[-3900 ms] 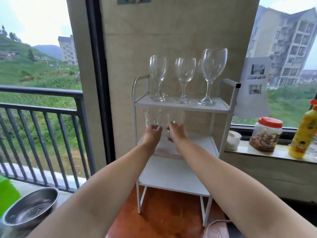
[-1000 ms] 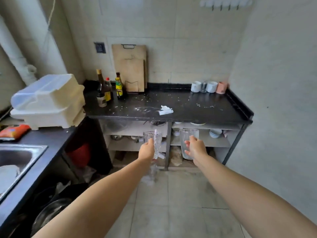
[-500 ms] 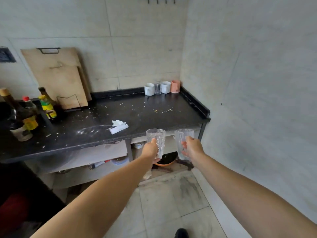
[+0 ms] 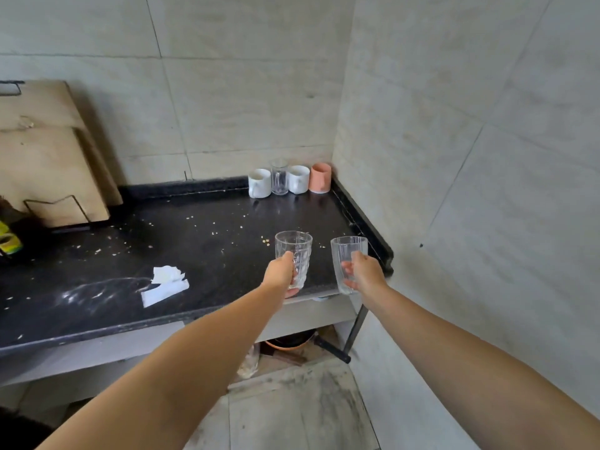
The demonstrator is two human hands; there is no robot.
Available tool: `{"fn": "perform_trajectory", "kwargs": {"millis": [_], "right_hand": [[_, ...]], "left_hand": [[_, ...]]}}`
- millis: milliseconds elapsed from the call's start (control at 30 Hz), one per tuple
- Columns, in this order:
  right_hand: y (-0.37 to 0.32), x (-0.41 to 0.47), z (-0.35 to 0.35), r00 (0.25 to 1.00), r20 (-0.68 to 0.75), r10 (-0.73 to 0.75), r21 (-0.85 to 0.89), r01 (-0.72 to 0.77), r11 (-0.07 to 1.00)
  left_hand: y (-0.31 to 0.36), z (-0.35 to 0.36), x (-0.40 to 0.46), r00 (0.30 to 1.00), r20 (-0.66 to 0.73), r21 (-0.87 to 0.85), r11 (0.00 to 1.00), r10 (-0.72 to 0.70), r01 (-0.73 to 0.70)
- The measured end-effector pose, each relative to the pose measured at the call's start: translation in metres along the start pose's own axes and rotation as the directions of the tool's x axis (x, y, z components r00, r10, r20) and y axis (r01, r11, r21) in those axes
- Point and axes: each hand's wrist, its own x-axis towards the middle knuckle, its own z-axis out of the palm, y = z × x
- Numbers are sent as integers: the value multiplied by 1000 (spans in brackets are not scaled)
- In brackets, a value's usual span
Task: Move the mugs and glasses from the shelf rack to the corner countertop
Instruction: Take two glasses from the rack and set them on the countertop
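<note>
Left hand (image 4: 280, 275) grips a patterned glass (image 4: 293, 256); right hand (image 4: 363, 271) grips a ribbed glass (image 4: 348, 259), both upright over the counter (image 4: 201, 254) edge. Four mugs (image 4: 259, 182) stand in the far corner.

2 clear glasses (image 4: 293, 251) (image 4: 348, 254) upright, held above black countertop's (image 4: 201, 254) front edge

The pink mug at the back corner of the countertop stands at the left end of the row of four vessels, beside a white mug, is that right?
Not quite: the head view shows the pink mug at the right end of the row, against the side wall, beside a white mug.
</note>
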Motion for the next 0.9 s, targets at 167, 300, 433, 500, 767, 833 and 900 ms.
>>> {"fn": "perform_trajectory", "kwargs": {"millis": [167, 300, 433, 500, 767, 833, 900], "right_hand": [[-16, 63, 7, 998, 8, 56, 36, -56, 998], [-34, 124, 21, 997, 17, 79, 73, -80, 994], [-61, 189, 40, 993, -8, 114, 80, -113, 990], [-74, 216, 49, 993, -13, 116, 32, -115, 993], [-91, 322, 84, 991, 16, 132, -79, -130, 988], [-91, 342, 91, 992, 33, 119, -101, -115, 988], [-90, 365, 99, 994, 32, 106, -115, -102, 988]], "left_hand": [[20, 23, 56, 1000, -15, -32, 999, -23, 23], [46, 42, 119, 999, 17, -42, 998, -38, 39], [79, 59, 191, 997, 29, 0, 998, -69, 69], [93, 67, 220, 996, 44, 7, 996, -84, 83], [116, 100, 318, 991, -4, -60, 989, -137, 137], [117, 106, 334, 989, -19, -74, 987, -147, 145], [118, 114, 353, 988, -26, -74, 986, -153, 150]]}}
